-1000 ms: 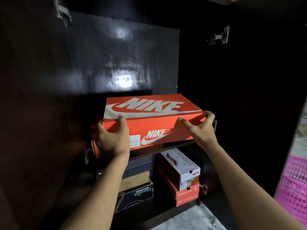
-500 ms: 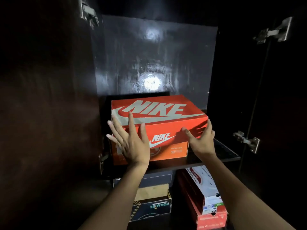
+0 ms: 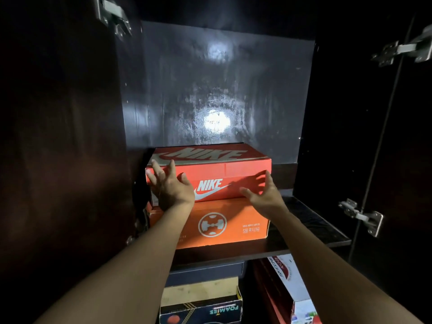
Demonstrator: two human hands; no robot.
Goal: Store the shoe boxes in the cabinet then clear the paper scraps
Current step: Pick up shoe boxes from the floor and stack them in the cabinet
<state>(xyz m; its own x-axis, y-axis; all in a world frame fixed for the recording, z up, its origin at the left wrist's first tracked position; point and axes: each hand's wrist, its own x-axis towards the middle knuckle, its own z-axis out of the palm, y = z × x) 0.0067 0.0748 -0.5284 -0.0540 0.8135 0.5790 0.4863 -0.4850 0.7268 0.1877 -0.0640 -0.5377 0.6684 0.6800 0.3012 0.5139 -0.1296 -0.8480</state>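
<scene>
behind the splayed left hand (image 3: 170,190), fingers wide like the right hand (image 3: 264,195), the red box (image 3: 224,169) corner seems hidden.

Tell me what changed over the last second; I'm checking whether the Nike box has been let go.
Both hands let go: the left hand and right hand, which gripped the red Nike box a second ago, now have fingers spread. The box went deeper, onto the orange box on the shelf. The boxes below stayed put.
</scene>
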